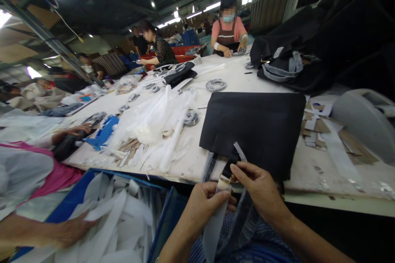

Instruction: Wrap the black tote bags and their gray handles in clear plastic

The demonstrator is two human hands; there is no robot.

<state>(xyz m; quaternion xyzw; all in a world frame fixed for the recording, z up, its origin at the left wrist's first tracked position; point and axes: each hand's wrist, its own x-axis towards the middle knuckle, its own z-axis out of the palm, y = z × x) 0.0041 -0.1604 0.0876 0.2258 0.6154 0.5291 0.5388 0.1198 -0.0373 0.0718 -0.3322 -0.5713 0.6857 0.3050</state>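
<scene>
Where the hands are: close together, just off the tabletop's (240, 78) near edge
Left hand (205, 202): clamped on a whitish strip (215, 220), right below a gold-coloured buckle (225, 178)
Right hand (262, 185): thumb and fingers closed around the black strap (231, 166) by that buckle
Black bag-looking piece (253, 121): flat on the tabletop, just past the hands
Coworker's hand (72, 230): down in a blue bin (70, 207), off left
Further out: grey coil (216, 85), masked person (228, 35) behind it

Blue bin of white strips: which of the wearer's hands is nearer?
Left. Left hand is just right of the blue bin; right hand is farther right, holding the black strap.
</scene>
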